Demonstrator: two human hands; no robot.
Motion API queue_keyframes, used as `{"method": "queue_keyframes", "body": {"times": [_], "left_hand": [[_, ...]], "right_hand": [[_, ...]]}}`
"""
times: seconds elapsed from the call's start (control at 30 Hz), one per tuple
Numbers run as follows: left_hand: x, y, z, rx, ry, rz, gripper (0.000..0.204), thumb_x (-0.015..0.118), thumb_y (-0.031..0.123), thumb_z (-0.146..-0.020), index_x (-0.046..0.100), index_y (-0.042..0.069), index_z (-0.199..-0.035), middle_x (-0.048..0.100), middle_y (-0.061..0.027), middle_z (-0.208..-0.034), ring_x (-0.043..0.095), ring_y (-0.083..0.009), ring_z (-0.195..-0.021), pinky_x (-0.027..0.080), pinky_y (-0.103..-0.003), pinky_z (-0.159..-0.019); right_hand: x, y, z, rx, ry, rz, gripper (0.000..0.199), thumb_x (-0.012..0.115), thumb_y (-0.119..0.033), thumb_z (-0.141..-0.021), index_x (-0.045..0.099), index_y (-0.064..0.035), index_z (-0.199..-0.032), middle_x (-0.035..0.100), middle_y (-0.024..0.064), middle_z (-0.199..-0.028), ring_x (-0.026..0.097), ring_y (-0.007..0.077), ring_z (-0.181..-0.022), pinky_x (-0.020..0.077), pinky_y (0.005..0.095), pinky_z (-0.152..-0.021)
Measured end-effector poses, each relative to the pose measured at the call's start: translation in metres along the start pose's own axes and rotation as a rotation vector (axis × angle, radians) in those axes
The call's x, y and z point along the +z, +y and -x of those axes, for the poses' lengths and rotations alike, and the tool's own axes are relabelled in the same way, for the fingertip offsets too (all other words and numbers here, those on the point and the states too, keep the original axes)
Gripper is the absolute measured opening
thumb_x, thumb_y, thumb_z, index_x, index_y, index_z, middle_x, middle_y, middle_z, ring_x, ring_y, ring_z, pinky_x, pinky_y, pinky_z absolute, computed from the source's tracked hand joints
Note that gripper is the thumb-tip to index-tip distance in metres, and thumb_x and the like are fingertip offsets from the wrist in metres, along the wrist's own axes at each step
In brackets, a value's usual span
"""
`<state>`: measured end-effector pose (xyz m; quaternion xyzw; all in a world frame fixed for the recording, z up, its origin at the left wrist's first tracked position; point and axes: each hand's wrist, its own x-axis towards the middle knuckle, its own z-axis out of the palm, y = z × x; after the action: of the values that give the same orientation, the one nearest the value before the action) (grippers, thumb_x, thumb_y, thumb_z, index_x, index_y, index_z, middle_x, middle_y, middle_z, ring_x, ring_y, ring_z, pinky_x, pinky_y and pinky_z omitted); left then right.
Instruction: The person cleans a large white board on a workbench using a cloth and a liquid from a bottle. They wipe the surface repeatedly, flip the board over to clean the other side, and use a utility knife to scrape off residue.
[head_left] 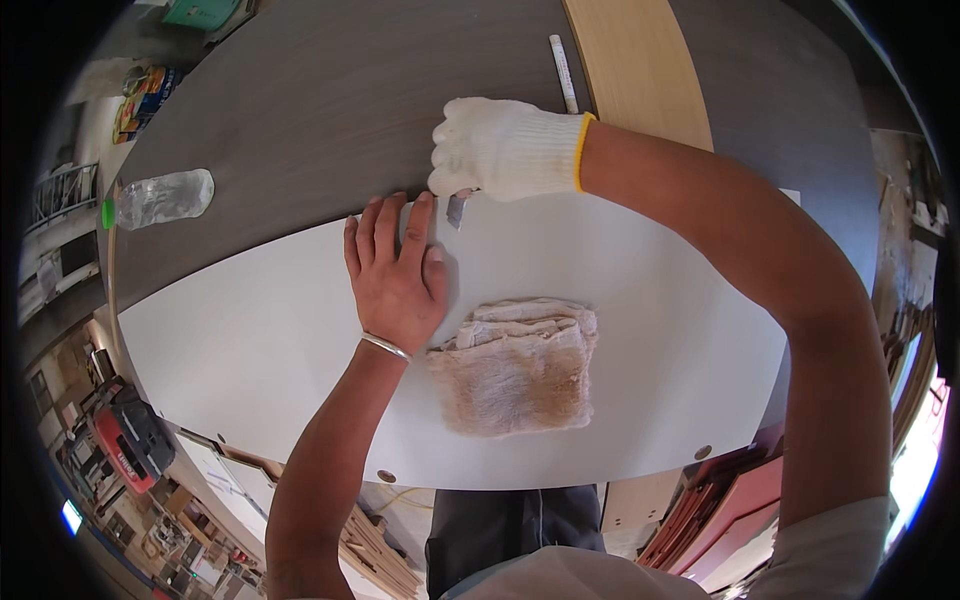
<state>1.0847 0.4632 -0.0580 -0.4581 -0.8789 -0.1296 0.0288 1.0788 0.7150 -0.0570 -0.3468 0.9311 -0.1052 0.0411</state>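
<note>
My left hand (pixel 395 270) is bare, with a metal bangle at the wrist, and lies flat with fingers together on a white board (pixel 250 340), near its far edge. My right hand (pixel 500 148) wears a white knit glove with a yellow cuff and grips a small metal blade (pixel 457 208) whose tip touches the board's far edge, just right of my left fingertips. A folded beige cloth (pixel 520 365) rests on the board right of my left wrist.
The white board lies on a dark grey table (pixel 320 90). A clear plastic bottle with a green cap (pixel 160 198) lies at the left. A white marker (pixel 563 72) and a light wood panel (pixel 640 60) sit at the back. A red power tool (pixel 125 445) lies on the floor at lower left.
</note>
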Motion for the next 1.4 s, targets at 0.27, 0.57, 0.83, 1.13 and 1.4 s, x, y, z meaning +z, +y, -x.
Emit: {"method": "queue_keyframes", "body": {"times": [0.27,0.57,0.83,1.13,1.4], "left_hand": [[0.001,-0.009,0.008,-0.016,0.019,-0.01,0.055,0.052,0.018,-0.093,0.054,0.016,-0.148,0.049,-0.0158,-0.146,0.043,-0.0402,-0.138,0.029,-0.059,-0.119],[0.001,-0.005,0.003,0.009,0.0,-0.03,0.055,0.046,0.019,-0.095,0.053,0.012,-0.149,0.051,-0.0173,-0.147,0.042,-0.0408,-0.139,0.028,-0.058,-0.119],[0.0,-0.004,0.002,0.031,-0.015,-0.038,0.053,0.042,0.016,-0.098,0.054,0.008,-0.149,0.05,-0.0187,-0.148,0.043,-0.041,-0.138,0.03,-0.054,-0.117],[0.002,-0.007,0.003,0.042,-0.063,-0.055,0.054,0.038,0.022,-0.101,0.05,0.004,-0.151,0.048,-0.0208,-0.15,0.041,-0.0411,-0.141,0.029,-0.053,-0.118],[0.001,-0.01,0.004,0.056,-0.065,-0.049,0.053,0.038,0.023,-0.103,0.048,0.002,-0.151,0.047,-0.0221,-0.151,0.041,-0.0418,-0.141,0.029,-0.053,-0.118]], "right_hand": [[-0.019,0.018,0.087,-0.066,-0.126,0.157,0.008,0.065,-0.017,-0.085,0.063,-0.02,-0.078,0.06,-0.0054,-0.079,0.057,0.0174,-0.087,0.0447,0.0321,-0.083],[-0.026,0.033,0.197,-0.049,0.052,0.205,0.013,0.069,-0.02,-0.083,0.061,-0.0198,-0.074,0.054,-0.0044,-0.076,0.054,0.0193,-0.086,0.0475,0.0343,-0.082],[-0.034,0.04,0.273,0.101,-0.204,0.247,0.006,0.066,-0.028,-0.093,0.067,-0.0235,-0.088,0.058,-0.0097,-0.087,0.053,0.0148,-0.096,0.0454,0.0303,-0.088],[-0.032,0.048,0.348,0.165,-0.058,0.158,0.014,0.073,-0.028,-0.087,0.065,-0.0177,-0.081,0.056,-0.0067,-0.08,0.053,0.0169,-0.089,0.0468,0.0323,-0.082],[-0.026,0.049,0.403,0.259,0.037,0.176,0.014,0.075,-0.017,-0.081,0.061,-0.0143,-0.079,0.054,-0.0038,-0.078,0.053,0.0192,-0.085,0.0475,0.0349,-0.082]]}}
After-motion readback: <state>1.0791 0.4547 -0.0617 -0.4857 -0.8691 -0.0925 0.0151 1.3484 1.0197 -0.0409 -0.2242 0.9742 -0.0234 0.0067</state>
